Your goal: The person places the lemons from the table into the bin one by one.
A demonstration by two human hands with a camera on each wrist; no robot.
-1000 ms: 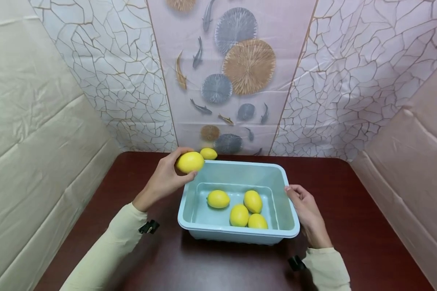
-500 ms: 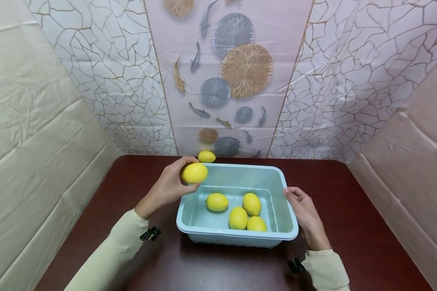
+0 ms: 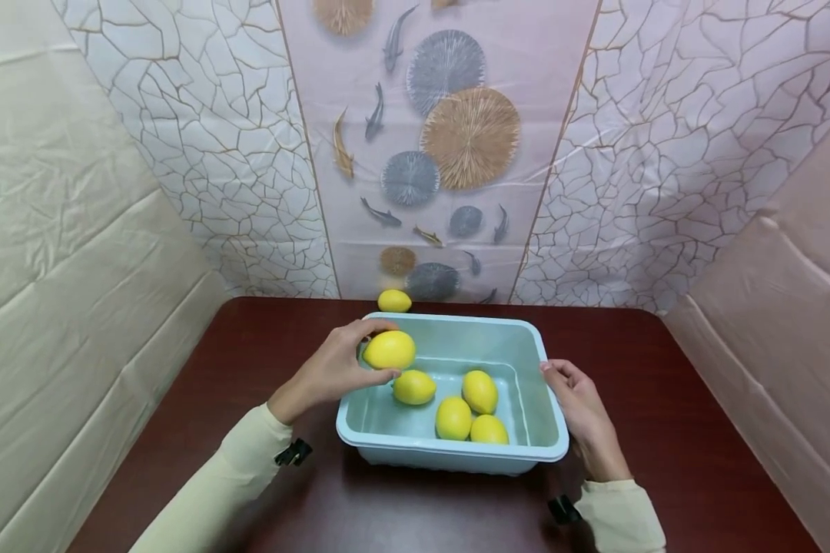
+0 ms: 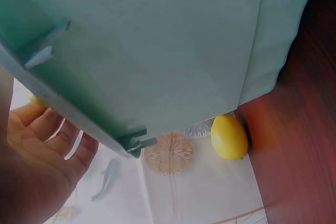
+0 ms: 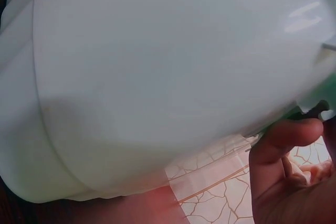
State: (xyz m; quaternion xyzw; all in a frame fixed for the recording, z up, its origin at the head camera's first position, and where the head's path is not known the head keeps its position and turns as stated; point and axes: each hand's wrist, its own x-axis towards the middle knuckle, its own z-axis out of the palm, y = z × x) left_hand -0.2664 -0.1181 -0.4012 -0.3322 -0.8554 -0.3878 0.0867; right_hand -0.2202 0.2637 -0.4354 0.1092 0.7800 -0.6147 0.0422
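A yellow lemon (image 3: 390,350) is pinched between the thumb and fingers of my left hand (image 3: 332,370), above the left part of a light blue plastic basin (image 3: 449,455). Just a sliver of that lemon shows past the basin's rim in the left wrist view. Several lemons lie on the basin's floor, one (image 3: 415,387) at the left below my left hand, the others grouped to the right, such as the lemon (image 3: 480,392) near the right wall. My right hand (image 3: 584,411) grips the basin's right rim; the right wrist view shows my bent thumb (image 5: 286,135) at the edge.
Behind the basin, near the table's back edge, lies another lemon (image 3: 394,300), also visible in the left wrist view. The dark red-brown table (image 3: 671,430) backs onto a patterned cloth wall (image 3: 235,153), with beige padded panels (image 3: 76,253) along its sides.
My left hand has carried its lemon rightward and down, from the basin's back left corner to over its inside. My right hand keeps its grip on the rim.
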